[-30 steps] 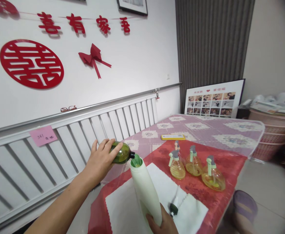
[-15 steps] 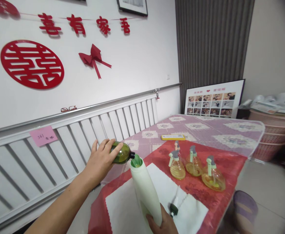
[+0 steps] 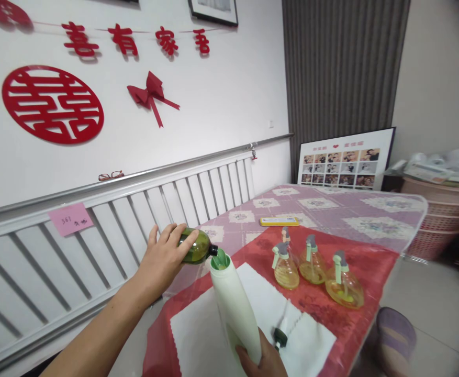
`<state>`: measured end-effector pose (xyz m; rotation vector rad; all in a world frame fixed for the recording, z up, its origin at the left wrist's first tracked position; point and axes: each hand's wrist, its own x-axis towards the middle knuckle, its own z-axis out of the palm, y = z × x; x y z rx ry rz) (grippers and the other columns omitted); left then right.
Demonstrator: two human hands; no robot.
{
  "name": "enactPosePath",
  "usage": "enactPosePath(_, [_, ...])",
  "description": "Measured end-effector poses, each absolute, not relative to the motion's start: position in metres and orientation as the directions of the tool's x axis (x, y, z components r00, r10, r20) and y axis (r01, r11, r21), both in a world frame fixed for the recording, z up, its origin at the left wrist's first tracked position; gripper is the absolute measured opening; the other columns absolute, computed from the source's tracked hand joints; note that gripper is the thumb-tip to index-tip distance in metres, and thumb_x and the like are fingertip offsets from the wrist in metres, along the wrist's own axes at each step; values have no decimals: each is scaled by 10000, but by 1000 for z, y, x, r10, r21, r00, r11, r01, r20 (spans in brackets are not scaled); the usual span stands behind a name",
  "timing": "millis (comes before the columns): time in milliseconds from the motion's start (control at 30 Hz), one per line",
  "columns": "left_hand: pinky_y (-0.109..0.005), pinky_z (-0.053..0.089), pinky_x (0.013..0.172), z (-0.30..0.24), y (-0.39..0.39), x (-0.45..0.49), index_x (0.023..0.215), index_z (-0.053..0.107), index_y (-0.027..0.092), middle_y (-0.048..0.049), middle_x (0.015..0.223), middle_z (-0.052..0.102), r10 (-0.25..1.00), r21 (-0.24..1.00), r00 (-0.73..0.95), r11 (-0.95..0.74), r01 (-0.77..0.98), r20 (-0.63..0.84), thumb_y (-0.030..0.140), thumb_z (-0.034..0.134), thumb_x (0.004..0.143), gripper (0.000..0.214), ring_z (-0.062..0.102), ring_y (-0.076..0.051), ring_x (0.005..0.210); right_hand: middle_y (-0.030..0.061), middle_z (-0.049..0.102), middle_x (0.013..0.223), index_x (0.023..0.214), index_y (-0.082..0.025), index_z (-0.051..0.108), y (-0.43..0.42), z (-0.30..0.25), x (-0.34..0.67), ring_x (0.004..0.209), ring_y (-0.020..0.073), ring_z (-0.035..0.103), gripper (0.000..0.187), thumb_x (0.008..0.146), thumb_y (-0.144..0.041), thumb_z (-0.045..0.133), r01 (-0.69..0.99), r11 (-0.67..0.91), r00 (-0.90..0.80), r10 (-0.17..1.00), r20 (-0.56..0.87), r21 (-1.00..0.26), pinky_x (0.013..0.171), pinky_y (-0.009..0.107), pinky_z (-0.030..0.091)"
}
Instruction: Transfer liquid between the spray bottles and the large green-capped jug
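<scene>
My left hand (image 3: 169, 251) is closed around a dark green bottle (image 3: 196, 247), tipped so that its black neck points right. The neck meets a green piece, perhaps a funnel, in the mouth of a tall pale green bottle (image 3: 235, 306). Gripping that bottle low down is my right hand (image 3: 266, 358); the bottle leans to the left. Beside it on a white cloth (image 3: 196, 335) lies a dark pump top (image 3: 280, 338) with a clear tube. Several clear spray bottles of yellow liquid, one here (image 3: 344, 288), stand to the right.
A red cloth (image 3: 362, 256) covers part of the table (image 3: 343, 204). A yellow-edged box (image 3: 279, 221) lies behind the spray bottles. The radiator (image 3: 107, 251) runs along the left wall. Stacked pink baskets (image 3: 433, 230) and a purple stool (image 3: 396, 335) are at the right.
</scene>
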<state>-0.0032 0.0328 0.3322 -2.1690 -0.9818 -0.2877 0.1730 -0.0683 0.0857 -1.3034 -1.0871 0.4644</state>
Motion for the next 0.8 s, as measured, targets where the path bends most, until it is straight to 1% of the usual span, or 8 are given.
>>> enactPosePath(100, [-632, 286, 1007, 331, 34, -4, 1366, 357, 304, -120, 1385, 482, 555, -533, 688, -444, 720, 468, 56, 506, 768, 664, 424, -332, 1250, 45, 768, 801, 933, -208, 688, -68, 84, 171, 709, 260, 714, 306, 690, -366, 589, 278, 269, 473, 798, 375, -922, 644, 293, 560])
enactPosePath(233, [-641, 283, 1007, 331, 34, -5, 1360, 368, 308, -117, 1389, 480, 550, -530, 689, -447, 720, 472, 71, 504, 781, 641, 426, -337, 1251, 53, 778, 839, 947, -208, 696, -69, 89, 179, 744, 269, 727, 307, 676, -334, 625, 294, 263, 396, 841, 367, -919, 661, 284, 574])
enactPosePath(333, [-644, 282, 1009, 331, 34, -5, 1359, 373, 304, -118, 1389, 479, 551, -523, 687, -452, 723, 473, 82, 512, 784, 632, 426, -339, 1253, 57, 780, 833, 941, -204, 701, -70, 91, 183, 729, 273, 729, 304, 674, -331, 634, 317, 261, 361, 856, 370, -912, 656, 289, 579])
enactPosePath(533, [-638, 285, 1011, 332, 33, -4, 1362, 373, 304, -116, 1389, 480, 555, -531, 687, -445, 721, 468, 76, 503, 791, 628, 427, -338, 1251, 72, 772, 856, 949, -189, 697, -69, 85, 177, 767, 272, 722, 337, 694, -382, 590, 320, 235, 424, 831, 360, -918, 687, 297, 566])
enactPosePath(633, [-637, 285, 1010, 332, 34, -4, 1368, 366, 303, -116, 1395, 473, 553, -537, 688, -439, 720, 471, 80, 497, 799, 625, 425, -340, 1253, 68, 768, 857, 953, -198, 691, -67, 82, 173, 767, 271, 717, 348, 693, -402, 581, 314, 232, 454, 815, 360, -921, 693, 304, 560])
enactPosePath(800, [-641, 289, 1002, 331, 36, -5, 1366, 368, 304, -117, 1388, 479, 545, -543, 694, -442, 714, 471, 84, 473, 815, 603, 431, -340, 1247, 65, 770, 831, 943, -196, 694, -67, 82, 170, 736, 268, 714, 330, 681, -365, 587, 291, 255, 477, 796, 372, -922, 697, 300, 559])
